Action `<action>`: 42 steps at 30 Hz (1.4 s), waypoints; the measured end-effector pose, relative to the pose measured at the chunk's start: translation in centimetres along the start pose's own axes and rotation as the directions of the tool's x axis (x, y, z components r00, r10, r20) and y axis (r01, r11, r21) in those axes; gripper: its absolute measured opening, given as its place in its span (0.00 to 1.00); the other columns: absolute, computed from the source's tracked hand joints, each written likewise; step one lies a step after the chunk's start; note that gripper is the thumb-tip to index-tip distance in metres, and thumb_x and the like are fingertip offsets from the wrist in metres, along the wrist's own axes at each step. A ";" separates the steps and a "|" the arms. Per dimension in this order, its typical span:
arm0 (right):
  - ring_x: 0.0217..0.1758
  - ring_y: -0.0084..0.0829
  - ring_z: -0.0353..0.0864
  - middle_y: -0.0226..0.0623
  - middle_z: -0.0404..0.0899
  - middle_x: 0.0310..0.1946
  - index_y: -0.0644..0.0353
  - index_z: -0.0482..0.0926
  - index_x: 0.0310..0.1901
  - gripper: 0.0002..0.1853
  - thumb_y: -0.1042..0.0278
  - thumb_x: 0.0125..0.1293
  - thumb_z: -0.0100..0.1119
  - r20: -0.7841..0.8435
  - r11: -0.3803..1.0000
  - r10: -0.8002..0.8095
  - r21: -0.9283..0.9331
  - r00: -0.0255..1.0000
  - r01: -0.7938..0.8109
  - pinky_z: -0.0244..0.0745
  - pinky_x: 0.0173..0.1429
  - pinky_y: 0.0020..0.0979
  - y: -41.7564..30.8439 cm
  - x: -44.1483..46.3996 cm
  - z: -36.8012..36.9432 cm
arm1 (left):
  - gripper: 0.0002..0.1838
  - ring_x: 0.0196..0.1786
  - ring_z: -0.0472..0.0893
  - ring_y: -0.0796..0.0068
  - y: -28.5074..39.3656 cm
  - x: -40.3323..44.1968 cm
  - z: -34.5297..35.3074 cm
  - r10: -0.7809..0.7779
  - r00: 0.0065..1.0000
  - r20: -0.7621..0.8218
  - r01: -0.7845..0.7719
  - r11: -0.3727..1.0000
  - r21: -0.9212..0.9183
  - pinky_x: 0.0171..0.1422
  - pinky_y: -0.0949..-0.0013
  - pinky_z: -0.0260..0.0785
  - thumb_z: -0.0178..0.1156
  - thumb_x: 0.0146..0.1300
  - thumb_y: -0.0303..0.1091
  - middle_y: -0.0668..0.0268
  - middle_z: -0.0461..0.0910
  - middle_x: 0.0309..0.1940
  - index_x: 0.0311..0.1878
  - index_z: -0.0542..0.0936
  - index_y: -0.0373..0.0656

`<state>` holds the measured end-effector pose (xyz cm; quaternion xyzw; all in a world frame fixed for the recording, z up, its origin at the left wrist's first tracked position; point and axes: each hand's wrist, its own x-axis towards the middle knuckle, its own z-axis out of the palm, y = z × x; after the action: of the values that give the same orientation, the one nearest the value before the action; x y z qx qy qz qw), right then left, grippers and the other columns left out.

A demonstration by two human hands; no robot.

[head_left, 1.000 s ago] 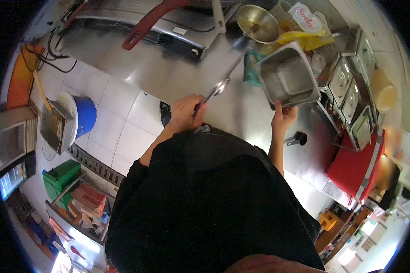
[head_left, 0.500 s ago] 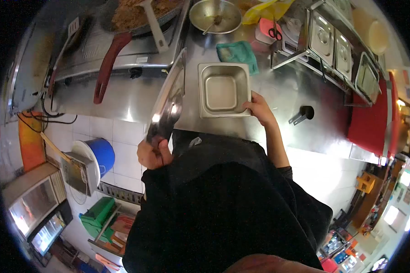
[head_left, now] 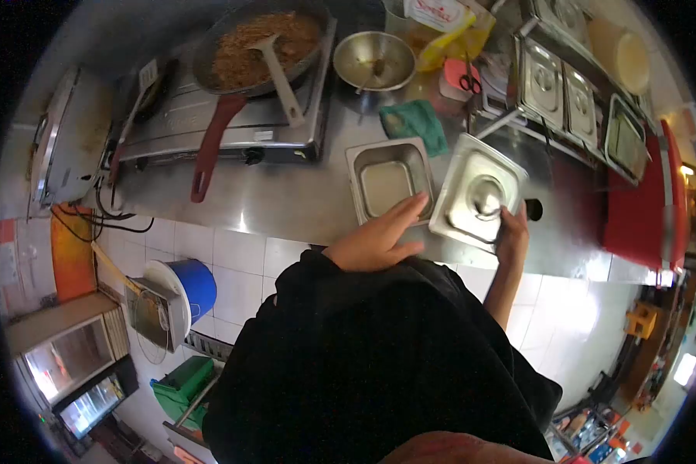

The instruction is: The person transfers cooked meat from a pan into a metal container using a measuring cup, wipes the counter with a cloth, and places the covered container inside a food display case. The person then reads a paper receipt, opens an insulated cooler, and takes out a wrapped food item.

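A square metal container [head_left: 387, 184] sits on the steel counter [head_left: 286, 203] in front of my body. My left hand [head_left: 379, 236] is at its near edge, fingers stretched out and holding nothing. To the right, my right hand [head_left: 512, 236] grips a metal lid [head_left: 464, 197] with a round knob. The lid is tilted beside the container. Behind the container lies a green cloth [head_left: 416, 127]. A dark scoop [head_left: 533, 209] is partly hidden behind my right hand.
At the upper left a pan [head_left: 224, 73] of shredded food with a spatula [head_left: 282, 85] rests on a stove [head_left: 185, 127], its red handle [head_left: 213, 155] overhanging. A metal bowl [head_left: 373, 60], pink tub [head_left: 456, 81], scissors [head_left: 469, 83] and a rack of lidded containers [head_left: 543, 81] stand behind.
The lid has passed from my left hand to my right hand and moved right. My right hand has let go of the container, and my left hand has come to its near edge.
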<state>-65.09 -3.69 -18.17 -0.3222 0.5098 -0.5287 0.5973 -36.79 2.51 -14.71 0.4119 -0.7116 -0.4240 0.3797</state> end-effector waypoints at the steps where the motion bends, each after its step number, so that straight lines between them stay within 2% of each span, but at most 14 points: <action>1: 0.51 0.31 0.72 0.40 0.71 0.50 0.63 0.61 0.60 0.26 0.81 0.58 0.49 -0.066 0.998 -0.053 -0.021 0.996 0.051 0.67 0.56 0.30 0.6 1.0 -1.6 | 0.29 0.54 0.72 0.65 0.2 -0.3 -0.9 -0.054 0.995 0.084 0.058 0.997 -0.055 0.57 0.65 0.63 0.53 0.62 0.36 0.54 0.67 0.55 0.64 0.57 0.39; 4: 0.52 0.32 0.72 0.41 0.71 0.51 0.63 0.63 0.58 0.24 0.81 0.58 0.49 -0.113 0.990 -0.106 -0.104 0.988 0.094 0.67 0.56 0.30 3.5 3.6 -7.8 | 0.31 0.60 0.68 0.63 0.6 -1.9 -4.7 -0.191 0.937 0.294 0.246 0.955 -0.163 0.63 0.61 0.58 0.53 0.63 0.38 0.53 0.63 0.60 0.65 0.56 0.40; 9: 0.50 0.28 0.72 0.34 0.75 0.44 0.62 0.72 0.48 0.14 0.73 0.59 0.51 -0.058 0.936 -0.050 -0.352 0.997 0.026 0.65 0.53 0.29 4.0 6.1 -9.6 | 0.26 0.58 0.70 0.67 -1.2 -5.5 -7.8 -0.356 0.920 0.161 0.381 0.908 -0.171 0.62 0.65 0.58 0.52 0.63 0.39 0.58 0.68 0.57 0.63 0.61 0.42; 12: 0.39 0.30 0.76 0.32 0.78 0.27 0.59 0.77 0.27 0.08 0.65 0.57 0.55 -0.177 0.660 -0.051 -0.744 0.983 -0.100 0.68 0.41 0.35 5.1 9.8 -13.6 | 0.25 0.57 0.70 0.69 -1.0 -6.6 -8.8 -0.382 0.920 0.093 0.393 0.885 -0.250 0.62 0.66 0.58 0.52 0.63 0.39 0.60 0.69 0.55 0.61 0.63 0.42; 15: 0.39 0.35 0.77 0.38 0.77 0.30 0.59 0.76 0.31 0.12 0.58 0.54 0.58 -0.224 0.206 -0.361 -0.966 0.905 -0.157 0.70 0.39 0.38 5.0 9.5 -14.6 | 0.22 0.57 0.70 0.70 -0.7 -7.7 -9.7 -0.417 0.908 0.036 0.410 0.870 -0.273 0.62 0.67 0.59 0.52 0.63 0.38 0.61 0.71 0.54 0.58 0.66 0.41; 16: 0.39 0.44 0.77 0.47 0.77 0.37 0.60 0.74 0.37 0.19 0.54 0.49 0.62 -0.428 0.153 -0.547 -0.896 0.720 -0.417 0.71 0.42 0.40 5.1 8.5 -13.0 | 0.21 0.56 0.70 0.70 -0.6 -8.0 -9.9 -0.431 0.902 0.018 0.420 0.867 -0.269 0.62 0.67 0.59 0.52 0.63 0.38 0.62 0.72 0.53 0.57 0.67 0.41; 19: 0.40 0.53 0.74 0.53 0.73 0.43 0.59 0.67 0.48 0.30 0.52 0.46 0.64 -0.383 0.043 -0.630 -0.886 0.675 -0.463 0.72 0.44 0.45 6.8 7.8 -14.1 | 0.17 0.52 0.73 0.73 -0.7 -8.9 -10.0 -0.440 0.897 -0.046 0.401 0.854 -0.331 0.58 0.69 0.62 0.52 0.63 0.38 0.63 0.74 0.48 0.53 0.70 0.40; 26: 0.46 0.49 0.74 0.52 0.74 0.42 0.61 0.62 0.50 0.31 0.55 0.48 0.62 -0.512 0.223 -0.517 -0.854 0.686 -0.469 0.71 0.47 0.46 7.4 7.8 -15.6 | 0.15 0.38 0.78 0.78 -1.9 -9.1 -11.8 -0.658 0.740 -0.137 0.575 0.725 -0.380 0.34 0.75 0.68 0.50 0.64 0.45 0.67 0.77 0.35 0.43 0.71 0.42; 29: 0.44 0.49 0.76 0.51 0.74 0.42 0.63 0.66 0.49 0.30 0.55 0.46 0.63 -0.551 0.285 -0.562 -0.829 0.617 -0.481 0.71 0.47 0.45 6.5 7.0 -14.5 | 0.20 0.31 0.79 0.75 -8.1 -9.5 -12.9 -0.701 0.577 -0.419 0.550 0.713 -0.436 0.29 0.74 0.69 0.52 0.62 0.51 0.65 0.76 0.33 0.44 0.70 0.42; 32: 0.34 0.49 0.79 0.52 0.78 0.29 0.68 0.76 0.32 0.22 0.54 0.46 0.63 -0.461 0.176 -0.535 -0.880 0.708 -0.440 0.73 0.41 0.45 6.4 6.8 -14.7 | 0.18 0.24 0.79 0.75 -14.2 -9.0 -14.6 -0.753 0.265 -0.602 0.448 0.649 -0.614 0.22 0.74 0.70 0.53 0.61 0.49 0.66 0.75 0.28 0.39 0.70 0.42; 35: 0.30 0.47 0.79 0.50 0.78 0.23 0.70 0.78 0.27 0.22 0.52 0.47 0.62 -0.436 0.139 -0.458 -0.896 0.775 -0.422 0.73 0.39 0.44 7.4 8.0 -17.1 | 0.19 0.22 0.79 0.74 -17.1 -8.4 -15.9 -0.772 0.247 -0.586 0.360 0.634 -0.684 0.21 0.73 0.71 0.54 0.61 0.50 0.65 0.75 0.28 0.38 0.70 0.41; 38: 0.34 0.51 0.78 0.53 0.78 0.26 0.74 0.75 0.33 0.27 0.50 0.47 0.59 -0.499 0.315 -0.369 -0.861 0.784 -0.400 0.71 0.41 0.46 8.4 8.5 -19.8 | 0.17 0.24 0.80 0.66 -19.4 -8.6 -16.1 -0.689 0.278 -0.669 0.362 0.720 -0.591 0.25 0.68 0.72 0.56 0.60 0.45 0.61 0.76 0.29 0.38 0.71 0.39; 41: 0.27 0.47 0.79 0.51 0.78 0.24 0.72 0.74 0.36 0.24 0.53 0.50 0.59 -0.504 0.296 -0.483 -0.864 0.716 -0.408 0.73 0.34 0.42 8.9 8.4 -20.9 | 0.16 0.30 0.79 0.56 -17.8 -9.0 -16.9 -0.295 0.520 -0.802 0.744 0.617 0.256 0.33 0.61 0.72 0.58 0.57 0.39 0.55 0.77 0.32 0.41 0.72 0.37; 42: 0.20 0.41 0.78 0.48 0.77 0.22 0.70 0.72 0.37 0.21 0.56 0.55 0.59 -0.598 0.491 -0.392 -0.778 0.699 -0.391 0.72 0.25 0.37 7.0 6.8 -17.9 | 0.16 0.32 0.79 0.55 -17.2 -9.1 -16.8 -0.227 0.538 -0.812 0.755 0.558 0.344 0.36 0.60 0.71 0.58 0.56 0.38 0.55 0.77 0.32 0.42 0.72 0.37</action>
<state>-80.44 -5.77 -31.36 -0.3448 0.8915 -0.2761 0.1003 -13.93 0.75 -26.30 0.8406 -0.4543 -0.0500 0.2908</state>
